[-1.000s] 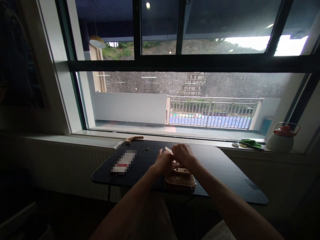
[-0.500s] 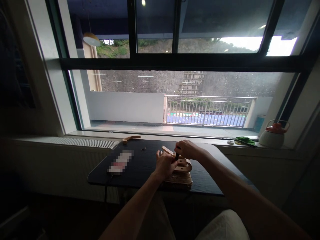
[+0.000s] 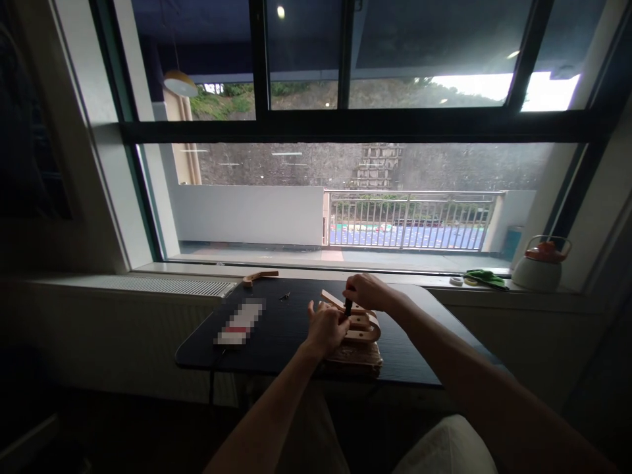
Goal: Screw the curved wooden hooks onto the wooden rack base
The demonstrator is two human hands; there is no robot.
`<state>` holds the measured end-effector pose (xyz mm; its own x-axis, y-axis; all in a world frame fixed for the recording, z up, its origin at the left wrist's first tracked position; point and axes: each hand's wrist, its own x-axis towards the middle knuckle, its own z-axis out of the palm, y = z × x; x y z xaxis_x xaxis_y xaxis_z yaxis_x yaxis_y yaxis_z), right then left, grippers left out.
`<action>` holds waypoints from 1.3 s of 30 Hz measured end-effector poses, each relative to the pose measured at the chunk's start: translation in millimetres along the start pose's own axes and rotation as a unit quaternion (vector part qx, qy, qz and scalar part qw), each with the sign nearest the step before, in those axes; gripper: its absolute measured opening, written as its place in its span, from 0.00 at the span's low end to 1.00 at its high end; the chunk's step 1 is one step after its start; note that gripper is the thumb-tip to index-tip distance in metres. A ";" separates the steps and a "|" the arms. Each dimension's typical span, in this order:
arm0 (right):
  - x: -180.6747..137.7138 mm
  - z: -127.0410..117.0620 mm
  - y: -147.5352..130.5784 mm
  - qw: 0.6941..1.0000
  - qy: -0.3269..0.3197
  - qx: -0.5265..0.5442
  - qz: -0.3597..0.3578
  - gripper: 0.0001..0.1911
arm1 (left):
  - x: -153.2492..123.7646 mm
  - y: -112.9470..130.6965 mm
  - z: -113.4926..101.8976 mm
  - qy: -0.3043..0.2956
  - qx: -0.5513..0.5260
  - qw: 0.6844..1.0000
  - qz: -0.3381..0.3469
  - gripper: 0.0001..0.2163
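My right hand [image 3: 366, 291] is closed around the dark handle of an upright screwdriver [image 3: 348, 307]. Its lower end points down at the curved wooden piece [image 3: 363, 334], which has several dark holes in its slats. At the left side of that piece my left hand [image 3: 327, 329] is closed on the wood, its fingers close to the tool's lower end. Beneath the wood lies a brown block [image 3: 356, 359], perhaps cardboard. The screwdriver's tip is hidden by my left fingers.
On the black table [image 3: 409, 349] lie a few small metal bits [image 3: 285, 296] and a blurred-out long object [image 3: 240, 324] with a cable. A bent wooden piece [image 3: 259, 276] rests at the far left edge. The windowsill holds a kettle [image 3: 537, 270] and green gloves [image 3: 484, 278].
The view has shifted slightly. Both hands keep the same hold, and the screwdriver stands a little more upright.
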<state>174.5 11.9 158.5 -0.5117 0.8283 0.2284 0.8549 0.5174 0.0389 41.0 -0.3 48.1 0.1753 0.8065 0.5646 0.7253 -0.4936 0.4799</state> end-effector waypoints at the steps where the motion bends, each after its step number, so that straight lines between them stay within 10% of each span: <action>1: -0.2 1.1 -0.6 1.000 0.003 -0.003 0.018 0.15 | -0.3 0.3 -0.1 -0.003 0.002 1.000 -0.003 0.08; 39: 6.8 3.0 2.5 1.000 -0.023 0.014 -0.002 0.13 | -4.6 5.5 3.6 -0.035 0.111 0.992 -0.040 0.10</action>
<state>172.9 19.4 157.3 -0.5193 0.8348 0.1829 0.8503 0.5262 0.0129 46.6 -5.5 45.6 0.1514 0.8648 0.4788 0.8660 -0.3496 0.3576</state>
